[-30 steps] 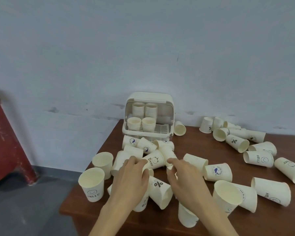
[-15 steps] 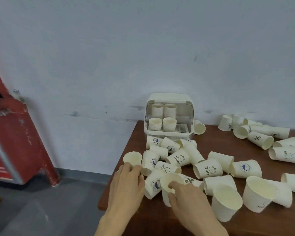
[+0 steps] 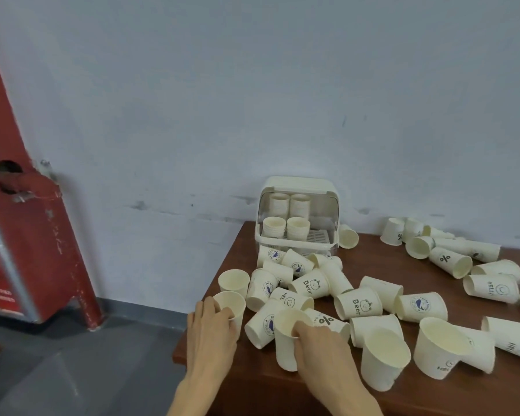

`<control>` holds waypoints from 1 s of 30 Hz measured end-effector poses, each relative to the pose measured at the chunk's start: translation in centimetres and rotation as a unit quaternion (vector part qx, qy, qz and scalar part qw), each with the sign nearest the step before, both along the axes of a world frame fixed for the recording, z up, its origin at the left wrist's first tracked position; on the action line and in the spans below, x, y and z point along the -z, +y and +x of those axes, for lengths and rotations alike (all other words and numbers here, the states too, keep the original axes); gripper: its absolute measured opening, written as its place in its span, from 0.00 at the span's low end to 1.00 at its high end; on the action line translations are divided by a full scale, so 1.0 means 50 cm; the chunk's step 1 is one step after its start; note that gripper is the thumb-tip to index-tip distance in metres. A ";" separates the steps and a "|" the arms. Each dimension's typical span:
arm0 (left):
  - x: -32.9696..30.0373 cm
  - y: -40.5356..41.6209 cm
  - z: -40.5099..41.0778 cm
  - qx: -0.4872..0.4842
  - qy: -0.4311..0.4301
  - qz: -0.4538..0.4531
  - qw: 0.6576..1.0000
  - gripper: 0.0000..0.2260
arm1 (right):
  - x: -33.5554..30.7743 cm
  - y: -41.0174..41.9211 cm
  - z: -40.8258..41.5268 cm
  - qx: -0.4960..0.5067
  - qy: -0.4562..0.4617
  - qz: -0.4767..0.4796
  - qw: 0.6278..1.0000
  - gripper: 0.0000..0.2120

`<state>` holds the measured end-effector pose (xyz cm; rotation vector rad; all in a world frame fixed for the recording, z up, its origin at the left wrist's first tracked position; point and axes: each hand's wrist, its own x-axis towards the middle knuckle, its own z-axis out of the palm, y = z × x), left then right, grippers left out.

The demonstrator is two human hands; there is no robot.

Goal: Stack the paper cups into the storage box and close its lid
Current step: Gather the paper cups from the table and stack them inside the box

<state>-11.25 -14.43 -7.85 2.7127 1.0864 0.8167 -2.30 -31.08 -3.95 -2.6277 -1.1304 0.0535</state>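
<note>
A cream storage box stands at the back of the brown table against the wall, its lid raised, with several short stacks of paper cups inside. Many white paper cups lie scattered in front of it and to the right. My left hand grips an upright cup at the table's near left corner. My right hand holds another upright cup by its rim, thumb inside.
A second scatter of cups lies at the back right. A red metal cabinet stands on the grey floor to the left. The table's left edge is right beside my left hand.
The view has swung left and down. My left hand has closed on an upright cup at the corner, and my right hand has stood a cup up by its rim.
</note>
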 end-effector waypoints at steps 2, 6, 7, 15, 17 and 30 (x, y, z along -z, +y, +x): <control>0.004 0.002 0.002 0.000 -0.008 -0.002 1.000 0.04 | -0.002 0.001 0.000 -0.001 0.003 0.011 1.000 0.07; -0.010 -0.002 0.003 0.015 -0.031 0.009 0.999 0.06 | -0.017 0.000 0.004 -0.010 -0.002 0.038 0.999 0.07; -0.014 -0.003 0.004 0.018 -0.034 0.012 0.999 0.05 | -0.023 -0.001 0.007 -0.011 -0.006 0.045 0.999 0.08; -0.068 0.002 0.025 0.051 -0.031 0.051 0.997 0.14 | -0.118 0.000 0.075 -0.005 -0.027 0.138 0.990 0.09; -0.083 0.006 0.031 0.055 -0.033 0.064 0.996 0.15 | -0.143 0.017 0.110 -0.001 -0.041 0.156 0.987 0.09; -0.158 0.035 0.132 0.115 -0.133 0.077 0.981 0.08 | -0.166 0.202 0.389 0.037 -0.058 0.166 0.984 0.09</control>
